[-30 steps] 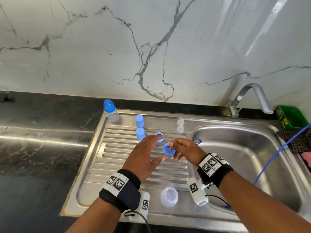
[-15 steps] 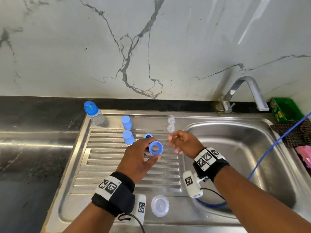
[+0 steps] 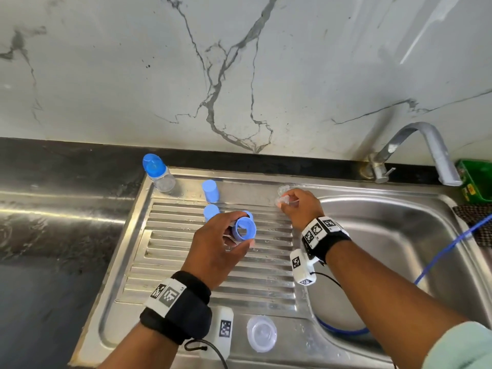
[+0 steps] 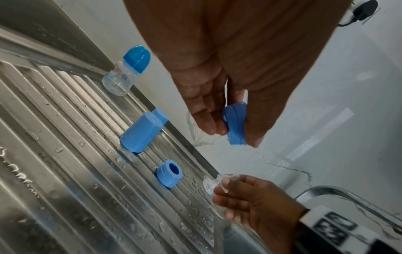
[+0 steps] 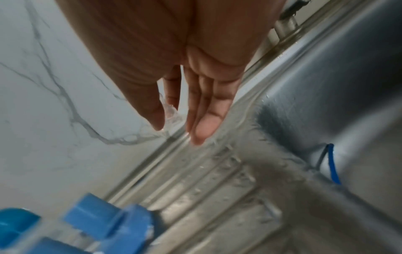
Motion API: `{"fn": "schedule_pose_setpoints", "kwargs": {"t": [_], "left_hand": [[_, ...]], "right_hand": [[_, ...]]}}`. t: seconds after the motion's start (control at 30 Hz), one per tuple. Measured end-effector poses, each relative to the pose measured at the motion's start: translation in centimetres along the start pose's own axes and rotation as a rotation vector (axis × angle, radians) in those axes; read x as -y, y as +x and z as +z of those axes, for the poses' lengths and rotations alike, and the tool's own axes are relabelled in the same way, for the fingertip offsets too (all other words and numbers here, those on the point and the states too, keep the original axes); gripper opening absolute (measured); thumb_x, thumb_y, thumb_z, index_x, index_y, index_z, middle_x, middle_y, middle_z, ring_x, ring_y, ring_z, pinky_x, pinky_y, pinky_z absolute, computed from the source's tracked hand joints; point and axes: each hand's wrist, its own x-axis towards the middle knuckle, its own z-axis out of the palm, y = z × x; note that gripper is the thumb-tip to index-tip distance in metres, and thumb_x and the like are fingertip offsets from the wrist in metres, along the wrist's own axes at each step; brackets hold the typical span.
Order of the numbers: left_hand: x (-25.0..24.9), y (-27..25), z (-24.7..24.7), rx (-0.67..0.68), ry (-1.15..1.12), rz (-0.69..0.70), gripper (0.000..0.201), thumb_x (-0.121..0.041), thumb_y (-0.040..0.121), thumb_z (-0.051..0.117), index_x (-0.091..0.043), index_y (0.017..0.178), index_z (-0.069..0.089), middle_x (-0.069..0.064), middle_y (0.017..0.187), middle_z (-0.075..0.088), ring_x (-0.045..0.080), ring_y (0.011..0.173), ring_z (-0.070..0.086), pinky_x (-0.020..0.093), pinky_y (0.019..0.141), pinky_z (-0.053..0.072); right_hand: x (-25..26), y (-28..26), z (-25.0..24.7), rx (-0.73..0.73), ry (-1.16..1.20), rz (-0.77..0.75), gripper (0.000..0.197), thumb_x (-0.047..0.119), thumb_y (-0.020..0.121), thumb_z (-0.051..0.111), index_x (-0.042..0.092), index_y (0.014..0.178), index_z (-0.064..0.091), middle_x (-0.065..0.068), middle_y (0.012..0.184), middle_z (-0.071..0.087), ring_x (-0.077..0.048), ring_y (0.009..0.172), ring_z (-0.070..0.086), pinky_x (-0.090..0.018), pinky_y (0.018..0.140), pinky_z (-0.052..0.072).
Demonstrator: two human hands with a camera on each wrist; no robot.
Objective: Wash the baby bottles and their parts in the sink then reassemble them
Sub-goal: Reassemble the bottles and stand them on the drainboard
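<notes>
A blue collar ring [image 3: 244, 229] is pinched between thumb and fingers of the left hand [image 3: 217, 250], held above the ribbed drainboard [image 3: 213, 283] with its opening turned toward the head camera; in the left wrist view the ring is seen edge-on at the fingertips. A clear teat [image 3: 282, 199] is pinched by the right hand [image 3: 300, 207] at the far edge of the drainboard, just beside the sink basin [image 3: 394, 251]; a second clear teat [image 3: 284, 189] is partly seen just beyond it. A second blue ring [image 4: 169, 173] is seen lying on the ribs beyond the left hand, with two blue caps [image 3: 210, 191] standing upright to its left, one behind the other. An assembled bottle with a blue cap [image 3: 159, 173] is stood at the far left corner of the drainboard. An open clear bottle [image 3: 261, 333] is seen from above at the near edge, between the two forearms. A blue hose [image 3: 450, 249] is run into the basin, under the tap [image 3: 415, 153].
</notes>
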Motion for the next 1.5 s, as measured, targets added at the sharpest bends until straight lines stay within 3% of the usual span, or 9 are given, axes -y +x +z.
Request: {"fn": "schedule_pose_setpoints", "kwargs": {"t": [0.1, 0.2, 0.5, 0.7, 0.93, 1.17, 1.3, 1.4, 1.5], "left_hand": [[-0.3, 0.1, 0.0, 0.010, 0.000, -0.003, 0.047, -0.021, 0.080, 0.083, -0.040, 0.117, 0.061, -0.019, 0.103, 0.066, 0.002, 0.091, 0.062, 0.008, 0.075, 0.049], [-0.7, -0.1, 0.2, 0.021, -0.011, -0.001, 0.044, -0.024, 0.079, 0.085, -0.031, 0.118, 0.065, -0.016, 0.104, 0.067, 0.004, 0.088, 0.063, 0.012, 0.075, 0.053], [-2.9, -2.1, 0.9, 0.043, 0.040, 0.058, 0.049, -0.046, 0.072, 0.086, -0.037, 0.115, 0.063, -0.023, 0.111, 0.066, 0.002, 0.093, 0.063, 0.003, 0.082, 0.039], [-4.1, -3.5, 1.3, 0.012, 0.098, 0.107, 0.051, -0.064, 0.065, 0.079, -0.043, 0.108, 0.060, -0.027, 0.102, 0.066, -0.002, 0.094, 0.061, 0.043, 0.093, 0.050], [-5.5, -4.9, 1.3, 0.013, 0.092, 0.115, 0.040, -0.049, 0.071, 0.083, -0.045, 0.103, 0.058, -0.019, 0.096, 0.067, 0.002, 0.093, 0.062, 0.045, 0.091, 0.051], [-6.2, -5.5, 1.6, 0.037, 0.046, 0.095, 0.043, -0.050, 0.072, 0.083, -0.039, 0.108, 0.061, -0.017, 0.101, 0.068, 0.007, 0.097, 0.063, 0.045, 0.093, 0.052], [-6.3, -5.6, 1.6, 0.038, 0.023, 0.107, 0.047, -0.054, 0.070, 0.084, -0.036, 0.108, 0.063, -0.018, 0.102, 0.068, 0.007, 0.097, 0.063, 0.044, 0.094, 0.052], [-6.4, -5.8, 1.5, 0.033, -0.026, 0.130, 0.050, -0.050, 0.068, 0.087, -0.033, 0.110, 0.066, -0.019, 0.104, 0.069, 0.006, 0.099, 0.062, 0.033, 0.091, 0.052], [-6.5, -5.9, 1.3, 0.021, -0.052, 0.171, 0.048, -0.046, 0.069, 0.088, -0.034, 0.110, 0.066, -0.021, 0.105, 0.069, 0.005, 0.100, 0.061, 0.017, 0.087, 0.048]], "right_hand": [[1.5, -2.5, -1.8, 0.037, 0.170, -0.048, 0.024, 0.028, 0.085, 0.079, 0.030, 0.105, 0.066, 0.007, 0.093, 0.071, -0.010, 0.083, 0.069, -0.026, 0.072, 0.059], [3.0, -6.1, -4.0, 0.051, 0.216, -0.200, 0.027, 0.022, 0.082, 0.083, 0.035, 0.101, 0.070, 0.007, 0.086, 0.072, -0.005, 0.073, 0.065, -0.014, 0.069, 0.053], [5.2, -14.5, -7.7, 0.012, 0.054, -0.641, 0.055, 0.004, 0.091, 0.068, 0.025, 0.141, 0.057, 0.012, 0.098, 0.064, -0.009, 0.084, 0.061, -0.020, 0.080, 0.053], [6.4, -17.5, -8.1, -0.009, -0.159, -0.726, 0.055, 0.013, 0.091, 0.068, 0.028, 0.141, 0.051, 0.014, 0.100, 0.063, 0.004, 0.082, 0.049, -0.012, 0.078, 0.045], [6.8, -19.1, -7.8, -0.012, -0.211, -0.794, 0.044, 0.021, 0.097, 0.056, 0.024, 0.141, 0.053, 0.000, 0.099, 0.068, -0.015, 0.090, 0.058, -0.031, 0.077, 0.053], [6.4, -19.5, -7.8, -0.049, -0.185, -0.754, 0.036, 0.030, 0.100, 0.048, 0.029, 0.134, 0.058, -0.001, 0.103, 0.070, -0.015, 0.091, 0.063, -0.034, 0.079, 0.055], [6.6, -20.0, -8.1, -0.166, -0.096, -0.791, 0.032, 0.011, 0.094, 0.065, 0.021, 0.124, 0.066, 0.006, 0.099, 0.071, -0.005, 0.083, 0.059, -0.017, 0.078, 0.049], [6.5, -19.8, -8.7, -0.228, 0.030, -0.610, 0.030, 0.018, 0.092, 0.071, 0.023, 0.122, 0.067, 0.012, 0.096, 0.069, -0.004, 0.081, 0.062, -0.012, 0.073, 0.049], [5.9, -19.4, -8.8, -0.033, 0.082, -0.337, 0.024, 0.034, 0.094, 0.069, 0.024, 0.117, 0.069, 0.012, 0.094, 0.071, -0.002, 0.079, 0.065, -0.018, 0.072, 0.052]]}}
